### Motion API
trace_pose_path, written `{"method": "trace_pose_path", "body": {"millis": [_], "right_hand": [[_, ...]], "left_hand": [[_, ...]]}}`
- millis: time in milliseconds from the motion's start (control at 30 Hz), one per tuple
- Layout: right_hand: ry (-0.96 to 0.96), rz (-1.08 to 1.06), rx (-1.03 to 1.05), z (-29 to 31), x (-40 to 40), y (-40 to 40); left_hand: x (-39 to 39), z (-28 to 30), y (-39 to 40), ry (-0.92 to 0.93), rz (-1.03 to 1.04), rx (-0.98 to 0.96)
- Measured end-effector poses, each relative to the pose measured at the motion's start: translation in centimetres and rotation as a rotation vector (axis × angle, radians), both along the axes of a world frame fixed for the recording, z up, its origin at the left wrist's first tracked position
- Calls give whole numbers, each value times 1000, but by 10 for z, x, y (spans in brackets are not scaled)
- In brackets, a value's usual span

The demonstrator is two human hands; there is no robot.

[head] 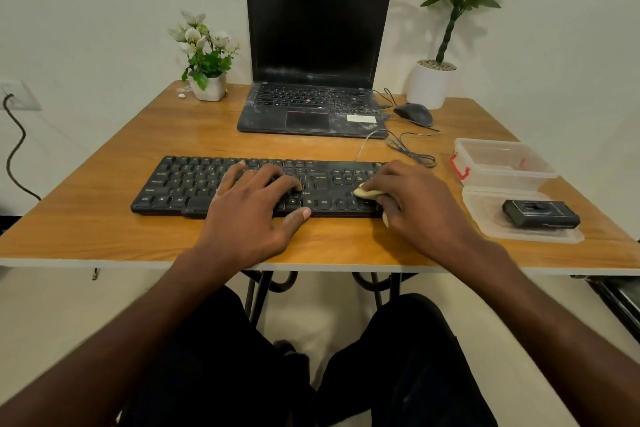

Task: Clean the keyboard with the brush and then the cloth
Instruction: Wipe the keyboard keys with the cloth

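A black keyboard (194, 184) lies across the front of the wooden table (104, 218). My left hand (256, 208) rests flat on its middle keys with the fingers spread and the thumb at the front edge. My right hand (415, 204) covers the keyboard's right end and holds a pale yellow cloth (367, 192) bunched under its fingers, pressed on the keys. Only a small fold of the cloth shows. A small black oblong object (540, 215), perhaps the brush, lies on a clear plastic lid (485, 208) at the right.
Behind the keyboard stands an open dusty black laptop (311, 107), with a black mouse (414, 114) and its cable to the right. A clear plastic box (502, 158) sits at the right edge. A small flower pot (207, 87) and a tall potted plant (431, 83) stand at the back.
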State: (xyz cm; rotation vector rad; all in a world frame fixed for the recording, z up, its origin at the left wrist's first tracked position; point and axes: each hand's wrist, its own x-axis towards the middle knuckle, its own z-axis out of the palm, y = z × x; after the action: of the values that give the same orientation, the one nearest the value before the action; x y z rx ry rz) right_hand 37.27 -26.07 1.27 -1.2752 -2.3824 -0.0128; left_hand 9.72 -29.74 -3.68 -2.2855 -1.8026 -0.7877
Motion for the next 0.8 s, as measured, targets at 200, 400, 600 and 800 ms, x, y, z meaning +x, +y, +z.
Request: {"method": "trace_pose_path", "body": {"millis": [200,400,600,800], "right_hand": [[45,14,-59,-4,-8,-4],[-10,146,-102,1,10,2],[170,1,16,-1,27,7],[-29,95,-23,-3,4,3]], "left_hand": [[32,6,-4,-45,-80,21],[47,-7,-2,-53,-111,-42],[46,-8,-4,-54,-113,-28],[49,-8,-6,-55,-85,18]]}}
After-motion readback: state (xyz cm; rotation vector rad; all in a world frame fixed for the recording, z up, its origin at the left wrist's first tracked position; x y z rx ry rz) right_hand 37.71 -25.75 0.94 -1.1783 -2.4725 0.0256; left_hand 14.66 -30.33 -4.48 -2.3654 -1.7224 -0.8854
